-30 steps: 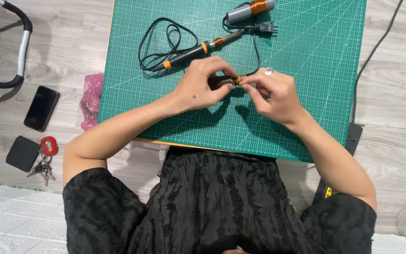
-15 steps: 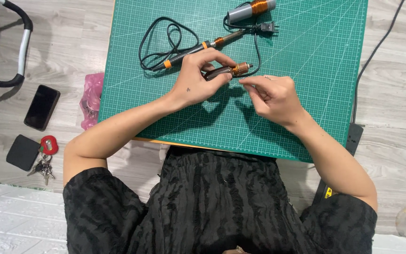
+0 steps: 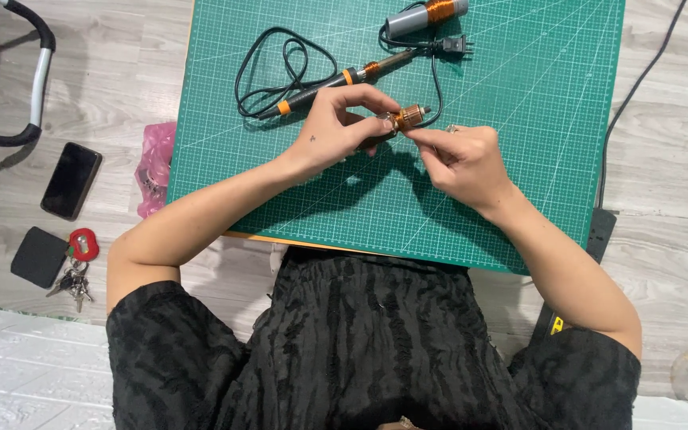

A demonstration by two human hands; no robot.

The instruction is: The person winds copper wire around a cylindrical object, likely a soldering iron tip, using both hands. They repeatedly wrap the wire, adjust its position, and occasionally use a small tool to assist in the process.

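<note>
Pale wood flooring carries a green cutting mat (image 3: 519,183), the working surface here. Above its middle the left hand (image 3: 336,131) pinches a small copper-wound coil (image 3: 408,118), grip clamped on its body; the right hand (image 3: 463,159) has fingertips closed at the coil's end, seemingly on fine wire. It looks light, stiff, its winding delicate, so best held by the core. A soldering iron (image 3: 336,80) lies behind; phone (image 3: 72,180) and keys (image 3: 73,267) off left.
</note>
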